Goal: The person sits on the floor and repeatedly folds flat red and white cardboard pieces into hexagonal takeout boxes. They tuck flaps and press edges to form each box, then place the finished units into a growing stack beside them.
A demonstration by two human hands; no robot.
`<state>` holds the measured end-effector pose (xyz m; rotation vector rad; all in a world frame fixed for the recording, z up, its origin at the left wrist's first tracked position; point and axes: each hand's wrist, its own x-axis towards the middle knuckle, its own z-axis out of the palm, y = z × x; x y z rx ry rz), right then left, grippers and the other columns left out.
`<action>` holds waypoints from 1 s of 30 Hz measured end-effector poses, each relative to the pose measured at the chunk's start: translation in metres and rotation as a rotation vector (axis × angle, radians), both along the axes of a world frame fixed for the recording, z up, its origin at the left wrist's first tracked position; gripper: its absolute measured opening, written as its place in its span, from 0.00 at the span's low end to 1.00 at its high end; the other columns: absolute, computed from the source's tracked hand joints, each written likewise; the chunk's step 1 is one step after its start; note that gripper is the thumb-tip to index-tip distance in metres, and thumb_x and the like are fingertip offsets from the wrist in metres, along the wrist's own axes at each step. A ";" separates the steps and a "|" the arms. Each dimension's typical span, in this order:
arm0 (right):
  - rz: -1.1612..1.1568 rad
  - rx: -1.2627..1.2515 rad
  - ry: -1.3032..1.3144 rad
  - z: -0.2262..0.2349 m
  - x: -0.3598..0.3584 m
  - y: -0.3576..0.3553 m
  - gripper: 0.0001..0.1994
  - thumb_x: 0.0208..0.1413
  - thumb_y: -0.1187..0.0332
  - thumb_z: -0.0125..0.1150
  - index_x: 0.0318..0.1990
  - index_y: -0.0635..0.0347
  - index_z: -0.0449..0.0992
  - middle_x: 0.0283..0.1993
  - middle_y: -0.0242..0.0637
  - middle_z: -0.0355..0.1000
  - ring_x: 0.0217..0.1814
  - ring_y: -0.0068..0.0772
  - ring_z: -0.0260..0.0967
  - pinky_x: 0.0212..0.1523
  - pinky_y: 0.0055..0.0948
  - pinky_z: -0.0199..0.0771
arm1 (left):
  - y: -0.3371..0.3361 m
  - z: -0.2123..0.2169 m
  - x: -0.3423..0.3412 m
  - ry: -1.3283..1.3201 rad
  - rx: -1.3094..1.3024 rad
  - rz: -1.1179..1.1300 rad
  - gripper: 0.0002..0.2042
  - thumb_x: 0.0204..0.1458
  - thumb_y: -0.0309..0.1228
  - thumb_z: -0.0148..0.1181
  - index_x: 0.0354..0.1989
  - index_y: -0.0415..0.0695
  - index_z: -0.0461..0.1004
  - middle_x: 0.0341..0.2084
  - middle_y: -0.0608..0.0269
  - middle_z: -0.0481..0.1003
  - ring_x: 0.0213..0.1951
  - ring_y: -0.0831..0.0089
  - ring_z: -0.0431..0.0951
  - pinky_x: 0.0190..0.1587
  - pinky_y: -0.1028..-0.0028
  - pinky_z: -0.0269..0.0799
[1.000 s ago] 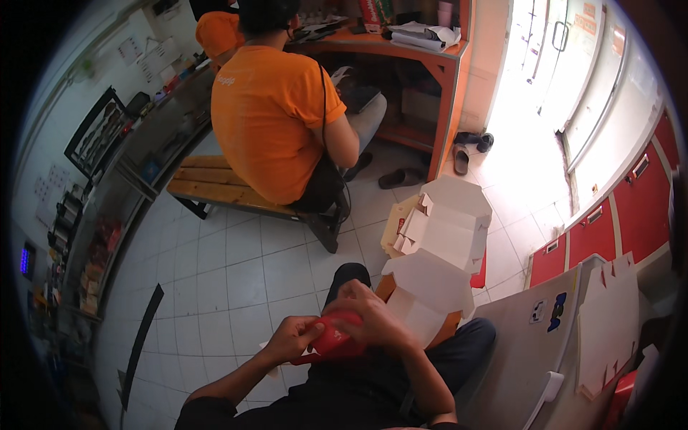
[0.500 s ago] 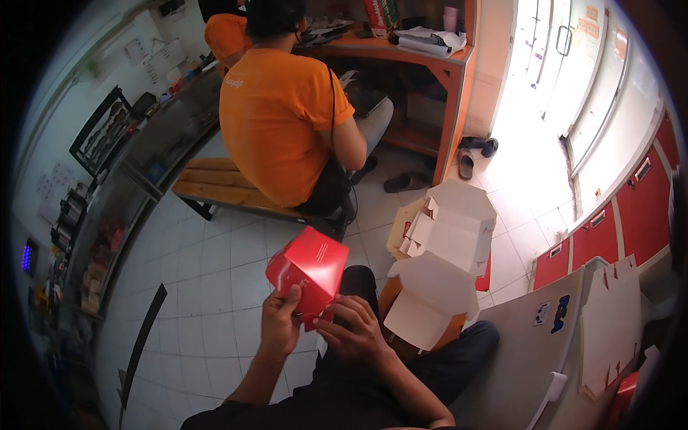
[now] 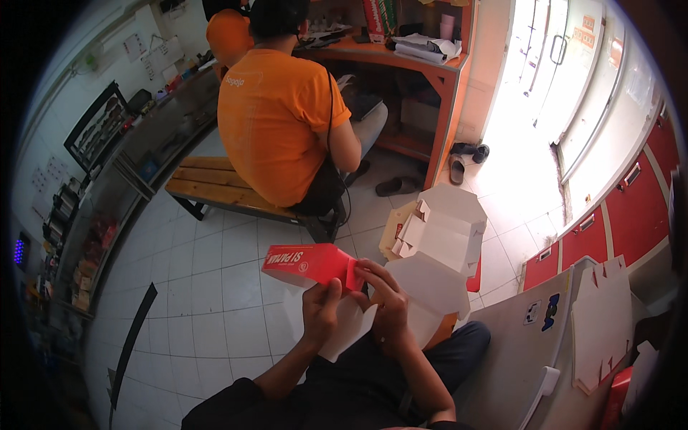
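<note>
A red cardboard box [image 3: 304,264] with white inner flaps is held up in front of me over my lap. My left hand [image 3: 321,312] grips its underside near the right end. My right hand [image 3: 383,297] pinches the red end flap at the box's right side, fingers curled over it. A white flap of the box hangs down between my two wrists. Both forearms rise from the lower edge, over my dark trousers.
A stack of folded white boxes [image 3: 444,233] stands on the tiled floor just beyond my hands. A person in an orange shirt [image 3: 276,107] sits on a wooden bench [image 3: 215,188], back to me. Flat white cardboard blanks [image 3: 602,322] lean at the right by red cabinets [image 3: 609,222].
The red box went from crumpled low between both hands, to raised upright, to now lying level and longer, with my right hand on its end flap.
</note>
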<state>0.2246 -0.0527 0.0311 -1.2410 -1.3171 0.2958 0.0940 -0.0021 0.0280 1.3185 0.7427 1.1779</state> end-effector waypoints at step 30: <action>0.469 -0.102 0.394 0.011 0.092 -0.043 0.25 0.43 0.56 0.77 0.42 0.63 0.75 0.47 0.41 0.75 0.51 0.33 0.72 0.55 0.31 0.70 | 0.064 -0.063 -0.020 0.103 -0.270 -1.411 0.45 0.39 0.56 0.74 0.60 0.36 0.66 0.51 0.54 0.75 0.54 0.67 0.73 0.59 0.62 0.67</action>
